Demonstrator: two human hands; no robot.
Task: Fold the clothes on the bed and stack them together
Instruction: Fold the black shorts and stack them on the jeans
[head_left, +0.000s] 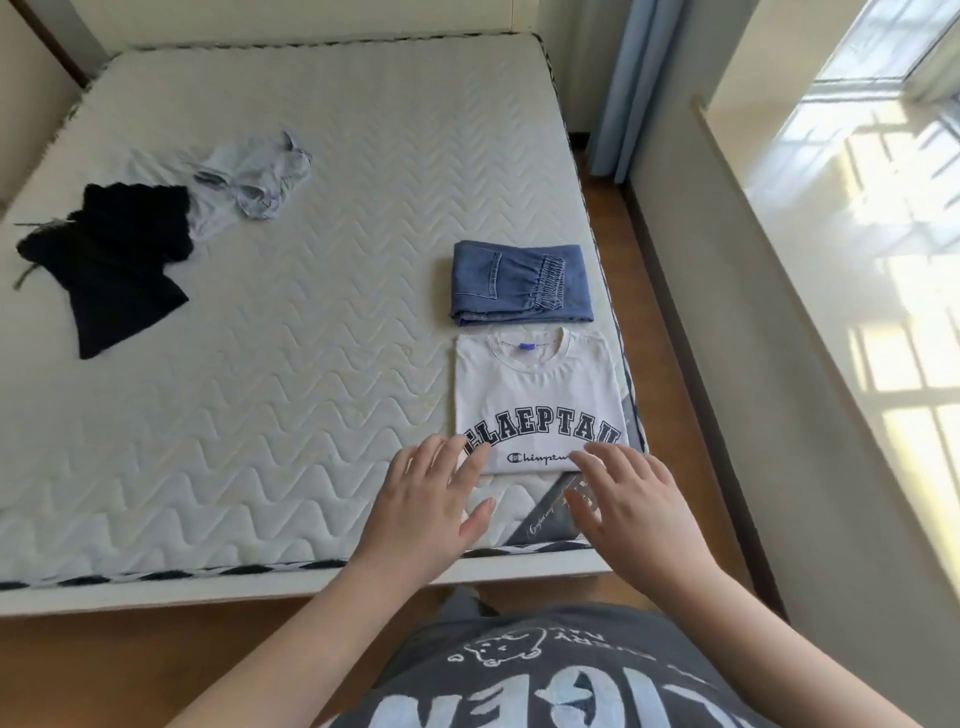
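A folded white T-shirt (537, 395) with dark lettering lies near the bed's right front corner. Just behind it lie folded blue jeans (519, 283), touching or nearly touching it. My left hand (431, 499) has straight, spread fingers at the shirt's front left corner. Over the front right corner, my right hand (628, 499) has its fingers spread too; neither hand grips anything. An unfolded black garment (114, 260) lies crumpled at the far left of the mattress. Beside it lies a crumpled pale blue garment (249, 187).
The white quilted mattress (291, 332) fills most of the view. A wooden floor strip (670, 374) runs along its right side. A blue curtain (628, 83) hangs at the back right, and a sunlit window sill (841, 260) is on the right.
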